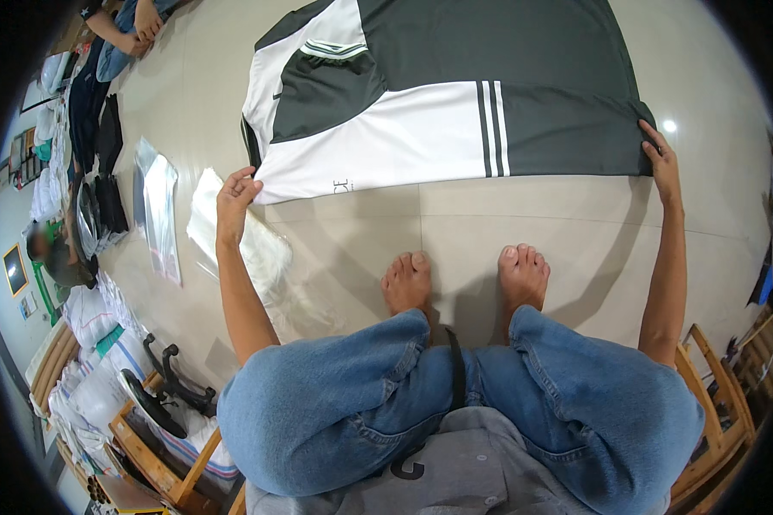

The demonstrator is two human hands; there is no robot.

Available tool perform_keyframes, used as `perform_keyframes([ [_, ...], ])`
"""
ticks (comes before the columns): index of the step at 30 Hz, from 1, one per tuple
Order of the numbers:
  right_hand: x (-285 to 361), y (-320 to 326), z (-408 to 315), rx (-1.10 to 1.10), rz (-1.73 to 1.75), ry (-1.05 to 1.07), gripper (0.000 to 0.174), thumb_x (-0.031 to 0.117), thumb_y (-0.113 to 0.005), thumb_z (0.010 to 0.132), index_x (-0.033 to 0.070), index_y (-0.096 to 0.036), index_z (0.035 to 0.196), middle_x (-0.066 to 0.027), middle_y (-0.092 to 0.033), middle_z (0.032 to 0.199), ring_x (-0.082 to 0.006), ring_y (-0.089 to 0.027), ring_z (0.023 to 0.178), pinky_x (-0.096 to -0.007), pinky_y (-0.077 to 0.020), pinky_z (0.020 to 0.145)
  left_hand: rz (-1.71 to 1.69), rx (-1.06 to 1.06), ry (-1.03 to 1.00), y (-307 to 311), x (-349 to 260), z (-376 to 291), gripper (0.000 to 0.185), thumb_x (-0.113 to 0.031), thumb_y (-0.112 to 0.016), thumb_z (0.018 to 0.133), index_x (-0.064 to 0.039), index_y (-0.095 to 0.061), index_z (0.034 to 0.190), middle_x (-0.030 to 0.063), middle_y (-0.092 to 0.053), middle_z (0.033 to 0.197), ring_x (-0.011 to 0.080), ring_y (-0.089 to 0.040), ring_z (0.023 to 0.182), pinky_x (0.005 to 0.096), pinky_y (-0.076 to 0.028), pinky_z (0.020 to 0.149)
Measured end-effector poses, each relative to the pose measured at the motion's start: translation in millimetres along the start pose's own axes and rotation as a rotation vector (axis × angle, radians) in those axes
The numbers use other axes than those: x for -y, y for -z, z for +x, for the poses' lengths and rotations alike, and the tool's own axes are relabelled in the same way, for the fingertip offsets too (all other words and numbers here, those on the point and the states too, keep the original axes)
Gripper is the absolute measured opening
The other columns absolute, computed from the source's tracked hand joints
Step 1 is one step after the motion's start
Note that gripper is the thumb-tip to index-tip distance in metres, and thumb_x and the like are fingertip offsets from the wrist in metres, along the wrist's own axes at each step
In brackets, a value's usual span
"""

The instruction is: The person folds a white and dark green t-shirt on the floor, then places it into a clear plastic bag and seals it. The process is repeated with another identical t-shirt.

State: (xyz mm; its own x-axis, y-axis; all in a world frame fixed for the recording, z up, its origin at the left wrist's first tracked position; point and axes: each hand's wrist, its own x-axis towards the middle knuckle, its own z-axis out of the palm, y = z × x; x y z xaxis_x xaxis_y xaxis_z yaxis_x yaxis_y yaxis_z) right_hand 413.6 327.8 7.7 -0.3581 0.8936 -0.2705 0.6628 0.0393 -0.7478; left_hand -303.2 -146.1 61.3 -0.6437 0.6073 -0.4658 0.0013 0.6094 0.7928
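A dark grey and white sports shirt is spread over the tiled floor in front of my bare feet. Its striped sleeve cuff lies on top of the body, and thin stripes cross the near side. With thumb and fingers my left hand pinches the white corner at the left end. My right hand grips the dark edge at the far right end. Between the hands, the near edge runs almost straight. Some printed letters show along it, partly cut off by the fold.
Clear plastic bags lie by my left forearm, with packaged sleeves farther left. A co-worker's hands show at top left; another person is at far left. White sacks, a chair base and wooden furniture stand around me.
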Motion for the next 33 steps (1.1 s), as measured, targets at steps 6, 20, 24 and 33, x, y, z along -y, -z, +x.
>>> perform_keyframes([
  [6, -6, 2, 6, -0.007, 0.01, -0.004, 0.049, 0.014, -0.061, 0.104, 0.009, -0.063, 0.153, -0.0118, -0.061, 0.157, -0.027, -0.049, 0.151, -0.0389, -0.0317, 0.128, -0.244, -0.087, -0.064, 0, -7, -7, 0.056, 0.002, -0.081, 0.091, 0.003, -0.058, 0.143, 0.0061, -0.072, 0.106, 0.014, -0.069, 0.101, 0.0256, -0.052, 0.094],
  [20, 4, -24, 26, -0.061, -0.018, 0.157, 0.054, 0.026, -0.066, 0.106, 0.013, -0.057, 0.158, -0.0117, -0.055, 0.161, -0.0296, -0.045, 0.154, -0.0408, -0.0307, 0.129, 0.522, -0.481, -0.387, -47, 65, 10, 0.045, -0.009, -0.054, 0.105, 0.002, -0.057, 0.149, 0.0141, -0.067, 0.105, 0.0256, -0.061, 0.094, 0.0383, -0.051, 0.092],
  [24, -11, -10, 27, -0.133, -0.061, 0.246, 0.057, 0.026, -0.065, 0.107, 0.015, -0.052, 0.162, -0.0129, -0.052, 0.163, -0.0308, -0.045, 0.153, -0.0403, -0.0318, 0.128, 0.323, -0.658, -0.302, -91, 45, -12, 0.046, -0.008, -0.052, 0.104, 0.002, -0.055, 0.149, 0.0141, -0.066, 0.11, 0.0262, -0.062, 0.097, 0.0364, -0.05, 0.096],
  [33, 16, -38, 17, -0.138, -0.291, 0.218, 0.056, 0.036, -0.062, 0.111, 0.023, -0.05, 0.164, -0.0108, -0.046, 0.167, -0.0309, -0.046, 0.153, -0.0422, -0.0401, 0.124, 0.516, -0.621, -0.172, -93, 32, -25, 0.047, -0.02, -0.052, 0.11, 0.001, -0.052, 0.152, 0.0201, -0.069, 0.117, 0.0368, -0.066, 0.104, 0.0426, -0.051, 0.098],
])
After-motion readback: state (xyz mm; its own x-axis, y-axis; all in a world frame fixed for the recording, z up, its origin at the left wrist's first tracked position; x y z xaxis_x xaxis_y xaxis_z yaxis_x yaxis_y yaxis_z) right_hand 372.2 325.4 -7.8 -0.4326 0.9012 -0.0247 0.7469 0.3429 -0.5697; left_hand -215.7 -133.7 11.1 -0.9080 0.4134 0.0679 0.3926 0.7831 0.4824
